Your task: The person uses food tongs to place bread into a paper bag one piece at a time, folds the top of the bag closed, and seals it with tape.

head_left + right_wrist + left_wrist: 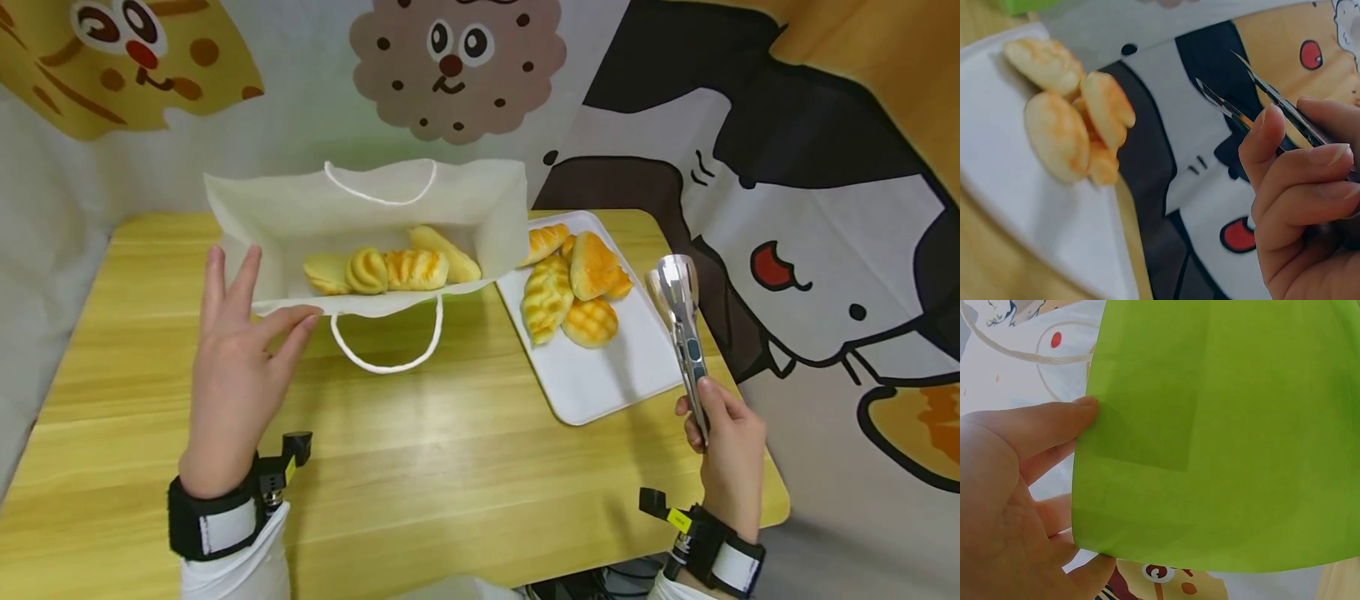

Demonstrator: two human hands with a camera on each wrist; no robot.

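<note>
My left hand (243, 358) pinches the near rim of a paper bag (487, 187) between thumb and forefinger, the other fingers spread. The bag's outside is green in the left wrist view, where the thumb (1060, 422) presses its edge. Inside the bag lie several bread rolls (416, 271). My right hand (731, 442) grips a pair of metal tongs (682, 321), tips pointing up and away, with nothing between them. Left of the tongs, a white tray (600, 396) carries several more pieces of bread (547, 296), seen from the side in the right wrist view.
A wooden table (465, 475) bears the bag and the tray, which stand side by side near its far edge. White cord handles (390, 367) hang from the bag's rims. Behind rises a cloth (300, 125) printed with cartoon figures. Dark cables (630, 579) show below the near edge.
</note>
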